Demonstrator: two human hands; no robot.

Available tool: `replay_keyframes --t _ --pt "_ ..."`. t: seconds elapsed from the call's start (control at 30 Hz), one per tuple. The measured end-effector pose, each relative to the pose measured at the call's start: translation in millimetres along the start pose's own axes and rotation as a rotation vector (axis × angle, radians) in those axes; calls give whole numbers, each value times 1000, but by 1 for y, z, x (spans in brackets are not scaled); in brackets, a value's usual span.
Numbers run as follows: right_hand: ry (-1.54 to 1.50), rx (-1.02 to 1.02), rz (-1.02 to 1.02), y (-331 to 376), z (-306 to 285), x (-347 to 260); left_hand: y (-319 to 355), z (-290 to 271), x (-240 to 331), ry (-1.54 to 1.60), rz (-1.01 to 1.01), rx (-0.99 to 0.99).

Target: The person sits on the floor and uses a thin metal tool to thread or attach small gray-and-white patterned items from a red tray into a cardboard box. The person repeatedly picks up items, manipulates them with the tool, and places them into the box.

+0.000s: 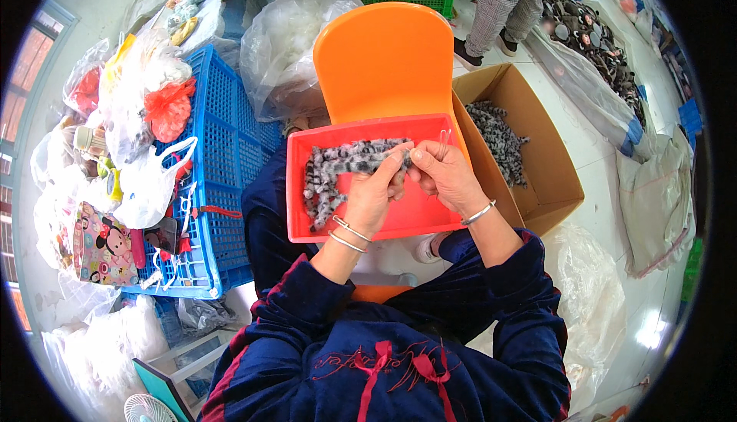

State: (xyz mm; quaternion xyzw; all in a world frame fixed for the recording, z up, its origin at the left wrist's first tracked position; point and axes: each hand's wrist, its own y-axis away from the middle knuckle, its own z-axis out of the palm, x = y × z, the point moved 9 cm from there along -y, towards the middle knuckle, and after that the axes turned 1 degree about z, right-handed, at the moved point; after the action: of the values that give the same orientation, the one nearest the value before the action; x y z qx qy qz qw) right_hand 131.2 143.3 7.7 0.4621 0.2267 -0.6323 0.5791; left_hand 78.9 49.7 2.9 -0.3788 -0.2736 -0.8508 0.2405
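Observation:
My left hand (378, 195) grips a fuzzy grey-and-black striped plush strip (349, 165) near its right end, thumb and fingers pressed together. At that same end my right hand (447, 178) pinches with thumb and forefinger. A thin pale strand, perhaps thread, loops up above the right hand; whether a needle is there is too small to tell. Both hands are over a red plastic tray (414, 226). More striped plush strips (318, 195) lie in the tray's left part, partly under the held one.
An orange chair (384, 61) stands behind the tray. To its right is a cardboard box (553, 145) with plush pieces (497, 134). Blue crates (238, 153) loaded with bags are at left, beside a clear bag of stuffing (288, 46). A person (510, 7) stands at the back.

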Motion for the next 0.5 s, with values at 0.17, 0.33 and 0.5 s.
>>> replay_keyframes --t 0.17,0.33,0.5 --pt "7 19 -19 0 -1 -1 2 4 2 -35 31 12" --pt "46 70 -42 0 -2 -4 1 5 0 -44 54 37" --pt "79 10 -13 2 -1 -4 2 4 3 -77 61 30"
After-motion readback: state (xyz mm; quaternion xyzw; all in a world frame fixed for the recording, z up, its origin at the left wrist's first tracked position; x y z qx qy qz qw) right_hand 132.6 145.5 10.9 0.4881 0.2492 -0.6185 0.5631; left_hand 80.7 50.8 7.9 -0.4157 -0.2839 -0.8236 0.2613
